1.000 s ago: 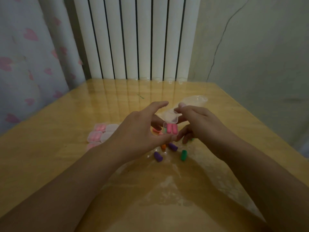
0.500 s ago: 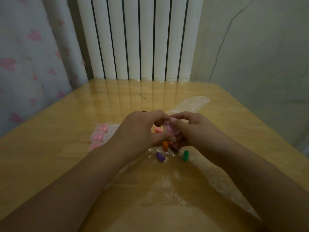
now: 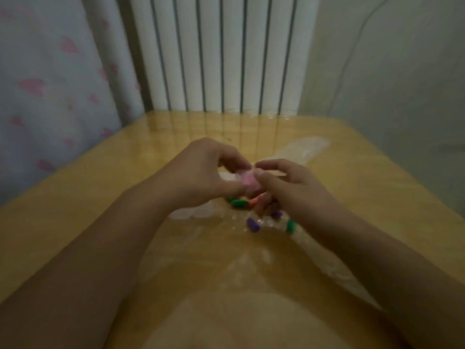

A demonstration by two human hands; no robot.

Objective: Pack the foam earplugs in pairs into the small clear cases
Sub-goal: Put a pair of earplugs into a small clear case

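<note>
Both hands have shifted slightly right and farther across the table since the earlier frame, and the three packed cases formerly visible at the left are now hidden behind the left forearm. One small clear case point(image 3: 249, 182) with pink foam visible inside it is held above the table centre, between the two hands; the picture is blurred, so the number of earplugs inside cannot be told. The left hand point(image 3: 203, 172) pinches the case from the left with curled thumb and forefinger. The right hand point(image 3: 289, 187) grips it from the right, thumb and forefinger curled against it, with the remaining fingers curled downward.

Loose earplugs lie on the table just below the hands. Five can be counted:
- two green: one point(image 3: 239, 203) near the left thumb, one point(image 3: 291, 225) beside the right wrist;
- two purple: one point(image 3: 252, 224) nearer the viewer, one point(image 3: 277, 214) partly hidden under the right fingers;
- one orange point(image 3: 254, 201) beneath the case.

One clear plastic bag point(image 3: 305, 149) lies under them, extending far right and near right. The wooden table point(image 3: 75, 197) stands against one white radiator point(image 3: 214, 54), with one curtain point(image 3: 50, 84) bearing pink hearts at far left.
</note>
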